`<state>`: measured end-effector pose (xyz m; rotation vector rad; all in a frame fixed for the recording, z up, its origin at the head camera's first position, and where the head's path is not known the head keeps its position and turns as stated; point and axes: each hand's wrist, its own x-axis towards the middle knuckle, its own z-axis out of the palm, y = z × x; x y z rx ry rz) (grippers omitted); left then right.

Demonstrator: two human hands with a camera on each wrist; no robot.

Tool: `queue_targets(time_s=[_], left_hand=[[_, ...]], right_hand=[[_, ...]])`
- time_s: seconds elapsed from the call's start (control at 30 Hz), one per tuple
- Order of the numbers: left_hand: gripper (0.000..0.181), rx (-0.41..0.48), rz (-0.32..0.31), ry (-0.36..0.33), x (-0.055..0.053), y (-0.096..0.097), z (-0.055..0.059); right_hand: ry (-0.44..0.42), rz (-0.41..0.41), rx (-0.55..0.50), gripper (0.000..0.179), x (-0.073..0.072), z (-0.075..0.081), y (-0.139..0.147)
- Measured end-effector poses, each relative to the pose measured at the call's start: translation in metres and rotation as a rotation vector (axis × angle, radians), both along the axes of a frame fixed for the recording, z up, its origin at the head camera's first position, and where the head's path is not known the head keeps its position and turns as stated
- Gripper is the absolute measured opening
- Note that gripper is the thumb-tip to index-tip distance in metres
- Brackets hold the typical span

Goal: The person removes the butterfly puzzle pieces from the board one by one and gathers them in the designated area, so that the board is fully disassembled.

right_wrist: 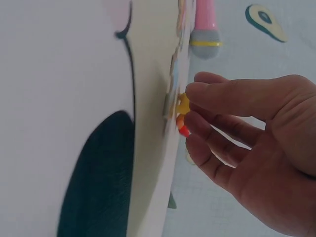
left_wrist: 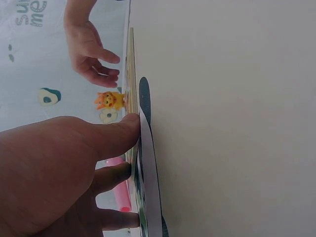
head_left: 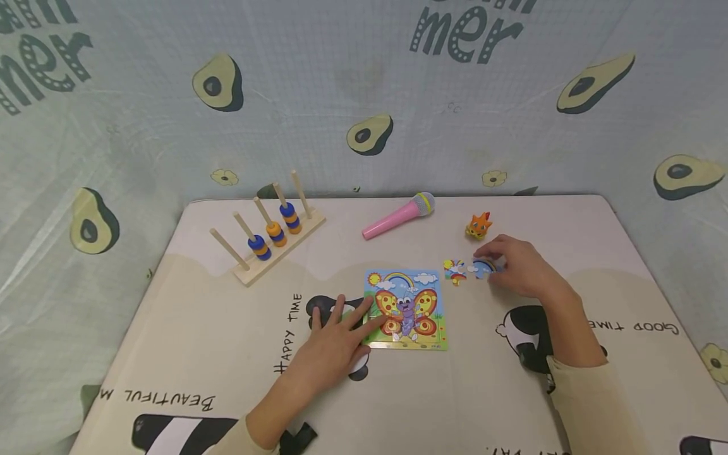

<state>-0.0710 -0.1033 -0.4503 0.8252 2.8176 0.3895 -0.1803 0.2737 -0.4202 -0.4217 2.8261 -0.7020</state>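
Left hand [head_left: 335, 344] and right hand [head_left: 520, 268] are bare, sleeves [head_left: 591, 404] plain beige, black blocky piece [head_left: 299, 438] beside the left one.

Left of my right hand [head_left: 520, 270], a loose jigsaw piece [head_left: 454, 269] blocks me; ahead stands the orange toy figure [head_left: 478, 225]. I could pass between the pink toy microphone [head_left: 398, 218] and butterfly puzzle [head_left: 406, 309].

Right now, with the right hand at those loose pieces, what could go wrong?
The right hand could bump the rainbow piece into the loose piece beside it. It might also knock the orange toy just beyond. The left hand, touching the butterfly puzzle along its left side, may shift it.
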Motion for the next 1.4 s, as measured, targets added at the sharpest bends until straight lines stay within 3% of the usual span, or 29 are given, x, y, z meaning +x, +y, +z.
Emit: queue_targets(time_s=[0.27, 0.53, 0.7, 1.03, 1.4], left_hand=[[0.052, 0.013, -0.002, -0.010, 0.000, 0.000, 0.001], [0.052, 0.018, -0.004, -0.001, 0.001, -0.001, 0.002], [0.052, 0.015, -0.004, 0.001, 0.001, -0.001, 0.003], [0.053, 0.005, -0.006, -0.009, 0.001, 0.000, 0.004], [0.053, -0.006, -0.006, -0.002, 0.000, 0.001, 0.003]], right_hand=[[0.014, 0.050, -0.042, 0.038, 0.005, 0.009, -0.018], [0.011, 0.152, -0.098, 0.035, 0.008, 0.007, -0.043], [-0.039, 0.216, -0.121, 0.036, 0.007, 0.006, -0.062], [-0.076, 0.299, -0.098, 0.032, 0.004, 0.003, -0.090], [-0.074, 0.336, -0.020, 0.031, 0.002, 0.002, -0.098]])
